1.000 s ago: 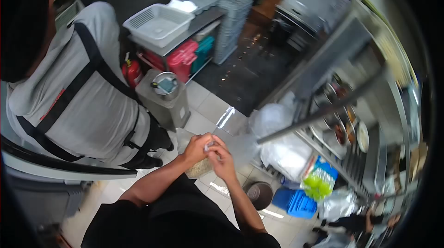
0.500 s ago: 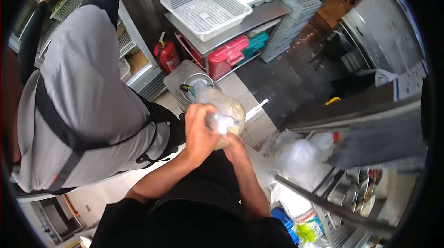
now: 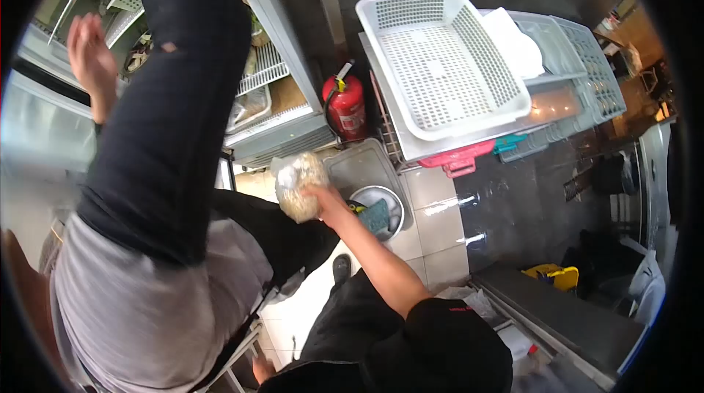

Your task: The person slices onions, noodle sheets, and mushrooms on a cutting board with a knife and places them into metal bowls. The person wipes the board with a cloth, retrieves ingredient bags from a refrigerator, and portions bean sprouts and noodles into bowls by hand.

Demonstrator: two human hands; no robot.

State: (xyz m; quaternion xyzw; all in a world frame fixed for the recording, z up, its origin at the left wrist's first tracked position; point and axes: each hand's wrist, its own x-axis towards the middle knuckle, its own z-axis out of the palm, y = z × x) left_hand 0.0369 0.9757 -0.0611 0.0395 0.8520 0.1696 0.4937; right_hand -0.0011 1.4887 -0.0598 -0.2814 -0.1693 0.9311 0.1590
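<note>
My right hand (image 3: 323,202) is closed on a clear plastic bag (image 3: 299,186) of pale, crumbly pieces, held up in front of the open fridge's lower edge. Just below and right of that hand, a metal bowl (image 3: 396,211) with a green cloth-like item rests on a grey bin lid (image 3: 359,162). At the bottom, part of my left hand (image 3: 262,368) shows beside a metal frame (image 3: 242,349); its fingers cannot be made out.
Another person in a grey top (image 3: 154,305) fills the left, one arm raised by the open fridge (image 3: 282,19). A red fire extinguisher (image 3: 346,108) stands beside it. A white perforated basket (image 3: 440,63) sits on a steel cart (image 3: 411,140). Dark counter (image 3: 557,320) at lower right.
The view has swung toward the fridge. My hands, both at the bag before, are now apart: the right carries it forward and left, the left is low. The other person's arm has shifted.
</note>
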